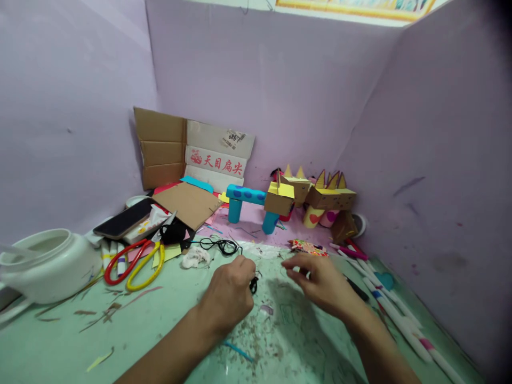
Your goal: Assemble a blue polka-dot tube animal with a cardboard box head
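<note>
Pinching black cord (253, 286), left hand (229, 290) fingers closed; right hand (320, 282) half open, apparently empty. Blue figure (248, 195) stands, head (279, 203) and legs (234, 211) joined; cord apart.

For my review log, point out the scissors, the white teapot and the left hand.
Scissors (160, 268): head view, on the yellow handle loop.
Teapot (60, 268): head view, on its rounded side.
Left hand (229, 288): head view, on its back.

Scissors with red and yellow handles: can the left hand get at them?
Probably yes: the scissors have their handles exposed on that side, nothing tall between, though the left hand seems busy with black cord.
</note>
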Demonstrator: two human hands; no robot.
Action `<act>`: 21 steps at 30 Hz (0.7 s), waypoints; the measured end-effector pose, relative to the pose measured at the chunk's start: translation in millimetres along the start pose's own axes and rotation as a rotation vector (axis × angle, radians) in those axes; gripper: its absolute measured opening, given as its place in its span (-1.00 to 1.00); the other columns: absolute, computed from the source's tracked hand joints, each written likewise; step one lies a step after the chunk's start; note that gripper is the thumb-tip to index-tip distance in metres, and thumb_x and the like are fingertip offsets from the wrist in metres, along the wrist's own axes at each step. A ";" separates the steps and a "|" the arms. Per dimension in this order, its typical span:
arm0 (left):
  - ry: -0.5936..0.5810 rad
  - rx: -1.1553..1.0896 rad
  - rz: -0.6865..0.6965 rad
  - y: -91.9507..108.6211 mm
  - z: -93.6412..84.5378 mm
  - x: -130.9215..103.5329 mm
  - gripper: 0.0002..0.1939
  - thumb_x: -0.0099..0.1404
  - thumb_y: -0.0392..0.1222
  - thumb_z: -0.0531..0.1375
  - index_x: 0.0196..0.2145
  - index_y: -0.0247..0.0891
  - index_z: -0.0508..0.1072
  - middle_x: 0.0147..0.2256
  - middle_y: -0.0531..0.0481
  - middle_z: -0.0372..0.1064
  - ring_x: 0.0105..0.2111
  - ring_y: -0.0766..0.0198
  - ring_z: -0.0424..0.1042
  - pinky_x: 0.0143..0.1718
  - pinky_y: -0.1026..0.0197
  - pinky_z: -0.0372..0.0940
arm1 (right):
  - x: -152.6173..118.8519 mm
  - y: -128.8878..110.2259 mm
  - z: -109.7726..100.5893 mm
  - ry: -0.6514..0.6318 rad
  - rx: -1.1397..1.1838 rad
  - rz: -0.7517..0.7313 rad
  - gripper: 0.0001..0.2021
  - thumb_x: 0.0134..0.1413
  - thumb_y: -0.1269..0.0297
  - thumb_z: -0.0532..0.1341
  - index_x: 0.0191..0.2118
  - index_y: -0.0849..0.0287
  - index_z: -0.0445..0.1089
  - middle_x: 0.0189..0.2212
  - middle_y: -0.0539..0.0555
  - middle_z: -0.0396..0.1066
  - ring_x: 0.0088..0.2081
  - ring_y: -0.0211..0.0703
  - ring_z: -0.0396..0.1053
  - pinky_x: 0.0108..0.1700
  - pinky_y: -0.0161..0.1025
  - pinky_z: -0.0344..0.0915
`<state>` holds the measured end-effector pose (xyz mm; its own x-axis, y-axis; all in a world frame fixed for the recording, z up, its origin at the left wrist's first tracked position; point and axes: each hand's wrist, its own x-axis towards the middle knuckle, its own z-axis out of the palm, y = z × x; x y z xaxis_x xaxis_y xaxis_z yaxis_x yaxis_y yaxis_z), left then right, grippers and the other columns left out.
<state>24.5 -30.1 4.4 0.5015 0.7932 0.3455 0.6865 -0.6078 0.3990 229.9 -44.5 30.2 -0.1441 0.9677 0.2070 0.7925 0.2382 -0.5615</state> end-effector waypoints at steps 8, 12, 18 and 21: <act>0.059 -0.114 0.141 7.1 -7.6 -2.1 -0.79 0.18 -0.43 -0.06 -0.45 -0.28 0.32 -0.49 -0.02 0.27 -0.48 0.27 0.28 -0.45 0.26 0.13 | -5.2 -31.5 26.8 -0.297 1.134 0.257 -0.35 -0.21 0.09 0.32 0.06 0.19 0.25 -0.04 0.25 0.34 -0.49 -0.23 0.42 -0.58 -0.29 0.33; 0.101 -0.151 0.149 7.6 -8.1 -0.8 -0.78 0.21 -0.39 -0.06 -0.51 -0.29 0.32 -0.54 -0.01 0.25 -0.52 0.29 0.27 -0.48 0.28 0.12 | -4.7 -38.1 38.8 -0.381 1.182 0.241 -0.51 -0.25 0.01 0.34 -0.22 0.30 0.42 -0.40 0.09 0.44 -0.54 -0.28 0.40 -0.55 -0.35 0.34; 0.153 -0.202 0.110 10.0 -9.0 -0.2 -0.77 0.24 -0.36 -0.03 -0.51 -0.31 0.34 -0.53 0.00 0.29 -0.50 0.32 0.29 -0.45 0.29 0.14 | -2.1 -33.6 43.2 -0.338 1.167 0.340 -0.59 -0.35 -0.01 0.37 -0.55 0.30 0.38 -0.67 -0.02 0.37 -0.67 -0.32 0.35 -0.58 -0.36 0.33; 0.177 -0.285 0.093 11.2 -11.1 0.1 -0.77 0.25 -0.33 0.01 -0.52 -0.31 0.37 -0.53 0.01 0.31 -0.49 0.34 0.31 -0.44 0.30 0.15 | -1.5 -33.0 44.1 -0.305 1.169 0.365 -0.63 -0.40 0.05 0.39 -0.59 0.28 0.35 -0.70 -0.03 0.37 -0.68 -0.31 0.34 -0.62 -0.36 0.32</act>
<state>26.4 -37.3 18.3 0.4384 0.7307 0.5233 0.4550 -0.6826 0.5719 177.8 -50.1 13.1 -0.2817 0.9351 -0.2148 -0.1590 -0.2663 -0.9507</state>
